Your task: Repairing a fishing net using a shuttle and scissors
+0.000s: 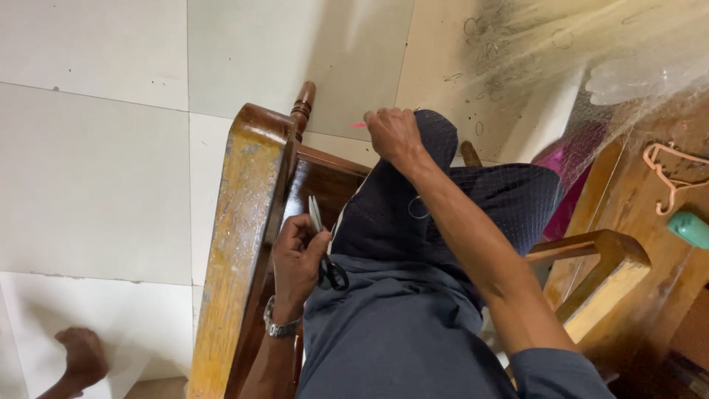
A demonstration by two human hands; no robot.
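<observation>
Left hand point(299, 255) fingers were curled around black-handled scissors point(325, 247); right hand point(394, 134) fingers were closed, apparently pinching fine netting point(517, 199).

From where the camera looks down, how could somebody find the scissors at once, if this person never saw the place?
Find the worn wooden chair armrest running up the left side. Just to its right, the left hand, with a wristwatch, holds the scissors against dark trousers. They are the only metal tool: pale blades pointing up, black loop handles below.

Silver wristwatch point(281, 325) on left wrist — grey-blue sleeve point(557, 373), dark trousers point(399, 222).
</observation>
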